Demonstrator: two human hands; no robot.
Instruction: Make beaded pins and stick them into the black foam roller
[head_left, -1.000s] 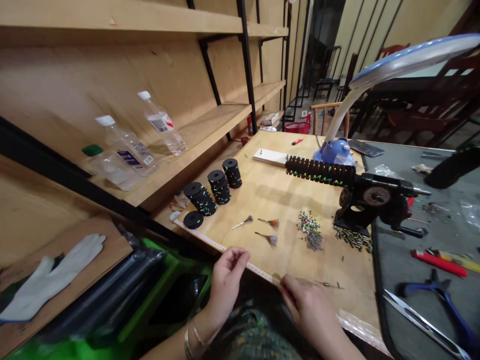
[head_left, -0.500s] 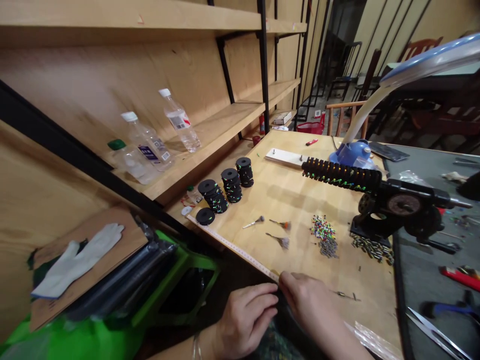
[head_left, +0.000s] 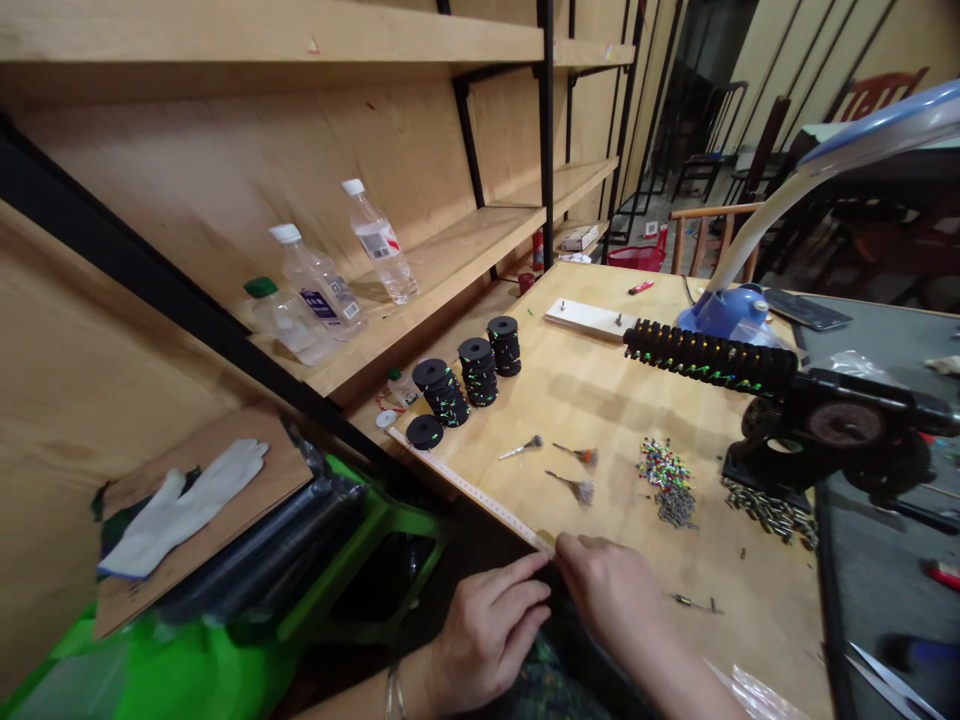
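Both hands meet at the near edge of the wooden table [head_left: 780, 640], beside the end of a measuring strip [head_left: 480, 490]. My left hand [head_left: 491, 625] has its fingers bent together, fingertips close to my right hand [head_left: 607, 585]. Fingers of the right hand are curled at the table edge. Whatever either hand pinches is too small or hidden to make out. To the right of the right hand lies a small metal swivel piece [head_left: 694, 603]. Beyond the hands are fine-fibred bundles [head_left: 577, 487], a pile of coloured beads [head_left: 664, 465] and a heap of grey metal bits [head_left: 677, 507].
Stacks of black foam spools [head_left: 442, 392] stand at the table's left. A black winding machine [head_left: 832, 425] and a blue lamp base [head_left: 724, 308] are at right. Scissors [head_left: 889, 680] lie on the grey mat. Bottles [head_left: 381, 245] stand on the shelf; a white glove [head_left: 187, 505] lies left.
The view has turned slightly left, so the table and shelf contents appear shifted right. Both hands stay together at the table edge, with almost the same finger pose.
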